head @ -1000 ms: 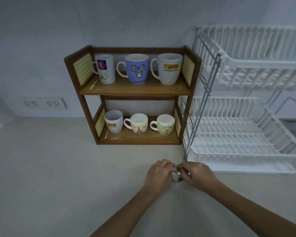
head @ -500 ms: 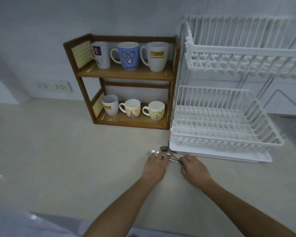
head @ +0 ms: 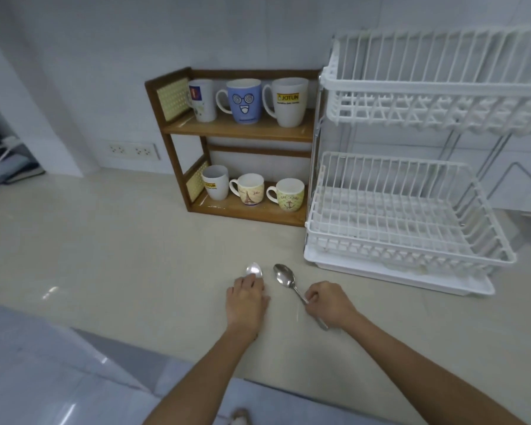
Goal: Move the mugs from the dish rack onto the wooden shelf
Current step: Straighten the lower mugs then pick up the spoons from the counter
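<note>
Six mugs stood on the wooden shelf [head: 236, 128] at the far side of the counter [head: 111, 246]: three on its upper board, among them the blue face mug [head: 243, 101], and three on the lower board, among them the anchor mug [head: 289, 194]. The white dish rack [head: 411, 210], just right of the shelf and touching it, showed no mug in either tier, so the moving looked finished.

Both hands lay low on the near part of the counter, well apart from shelf and rack. The left hand [head: 247, 303] rested palm down with its fingers flat over the handle of a bright spoon [head: 254, 269], whose bowl stuck out toward the shelf; whether those fingers gripped it could not be told. The right hand [head: 328, 305] had its fingers curled closed around the handle of a darker spoon [head: 284, 276], whose long axis ran from far-left bowl to near-right handle end.

The mugs lay straight ahead and beyond the left hand, which was the nearer to the shelf; the right hand was the nearer to the rack. Any further reach would probably go forward and up.
</note>
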`<state>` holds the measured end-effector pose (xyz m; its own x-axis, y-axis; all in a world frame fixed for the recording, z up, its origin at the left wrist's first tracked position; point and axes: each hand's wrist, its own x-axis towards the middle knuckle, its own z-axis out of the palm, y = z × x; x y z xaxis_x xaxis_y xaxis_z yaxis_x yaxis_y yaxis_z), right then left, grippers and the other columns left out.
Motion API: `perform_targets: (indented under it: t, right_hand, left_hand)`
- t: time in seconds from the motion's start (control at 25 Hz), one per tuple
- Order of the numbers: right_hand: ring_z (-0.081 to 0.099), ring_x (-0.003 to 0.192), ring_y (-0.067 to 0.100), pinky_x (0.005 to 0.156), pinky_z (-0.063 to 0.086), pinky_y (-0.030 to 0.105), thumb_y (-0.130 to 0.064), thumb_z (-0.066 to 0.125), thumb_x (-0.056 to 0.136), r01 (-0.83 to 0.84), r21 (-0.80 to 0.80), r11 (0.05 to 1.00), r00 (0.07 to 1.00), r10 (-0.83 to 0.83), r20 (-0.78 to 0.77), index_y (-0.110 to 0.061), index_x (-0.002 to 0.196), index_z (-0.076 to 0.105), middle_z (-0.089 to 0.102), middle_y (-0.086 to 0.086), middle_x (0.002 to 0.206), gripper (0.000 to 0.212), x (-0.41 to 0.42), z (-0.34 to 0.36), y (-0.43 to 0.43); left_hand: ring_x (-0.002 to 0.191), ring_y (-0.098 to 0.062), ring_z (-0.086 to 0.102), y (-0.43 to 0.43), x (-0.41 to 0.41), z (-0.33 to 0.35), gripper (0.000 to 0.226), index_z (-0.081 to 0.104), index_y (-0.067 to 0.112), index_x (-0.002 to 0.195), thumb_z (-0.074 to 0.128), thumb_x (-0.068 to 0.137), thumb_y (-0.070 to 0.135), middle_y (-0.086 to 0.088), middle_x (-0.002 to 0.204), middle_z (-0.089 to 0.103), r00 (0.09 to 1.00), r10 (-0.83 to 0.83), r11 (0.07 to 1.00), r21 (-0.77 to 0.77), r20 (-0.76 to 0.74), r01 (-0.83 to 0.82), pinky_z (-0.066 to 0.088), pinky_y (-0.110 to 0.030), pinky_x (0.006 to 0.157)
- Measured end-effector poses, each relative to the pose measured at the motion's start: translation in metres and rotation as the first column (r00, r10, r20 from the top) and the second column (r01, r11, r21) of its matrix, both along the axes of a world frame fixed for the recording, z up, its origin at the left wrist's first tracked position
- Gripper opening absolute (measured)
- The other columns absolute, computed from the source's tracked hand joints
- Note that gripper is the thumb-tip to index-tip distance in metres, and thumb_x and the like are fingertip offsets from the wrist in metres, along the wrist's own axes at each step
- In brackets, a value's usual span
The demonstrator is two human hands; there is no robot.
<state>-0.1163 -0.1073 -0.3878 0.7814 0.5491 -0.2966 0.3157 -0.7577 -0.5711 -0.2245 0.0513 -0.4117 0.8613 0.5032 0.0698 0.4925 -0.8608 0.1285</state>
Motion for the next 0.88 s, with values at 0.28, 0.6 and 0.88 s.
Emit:
perform_targets:
  t: [0.28,0.6,0.88]
  right_hand:
    - [0.064,0.055,0.013,0.056,0.057,0.028,0.002,0.071,0.074,0.191,0.437,0.879,0.932,-0.023,-0.362,-0.013,0.076,0.066,0.067,0.007,0.07,0.016,0.004,0.029,-0.009]
    - [0.07,0.063,0.019,0.062,0.062,0.032,0.002,0.073,0.078,0.275,0.691,0.669,0.952,-0.088,-0.293,-0.012,0.081,0.068,0.071,0.006,0.071,0.015,0.06,0.096,-0.055]
    - [0.066,0.059,0.017,0.045,0.055,0.018,0.002,0.074,0.077,0.538,0.578,0.613,0.834,-0.485,-0.262,-0.003,0.09,0.071,0.069,0.009,0.071,0.015,0.148,0.11,-0.12]
  left_hand:
    - [0.111,-0.028,0.055,-0.005,-0.001,0.003,0.023,0.049,0.006,0.117,0.036,0.099,0.013,-0.012,0.123,0.058,0.955,0.285,0.951,-0.1,-0.084,-0.293,0.041,-0.033,0.091]
    - [0.045,-0.006,0.038,-0.021,0.057,0.117,0.024,0.063,0.021,0.068,0.063,0.09,0.029,0.006,0.054,0.043,0.978,-0.2,0.417,-0.899,0.053,0.134,0.036,-0.015,0.043]
    - [0.07,-0.001,0.059,-0.056,0.136,0.168,0.013,0.067,0.014,0.098,0.057,0.094,0.007,0.005,0.079,0.062,0.973,-0.169,0.059,-0.984,0.156,0.168,0.053,-0.01,0.06]
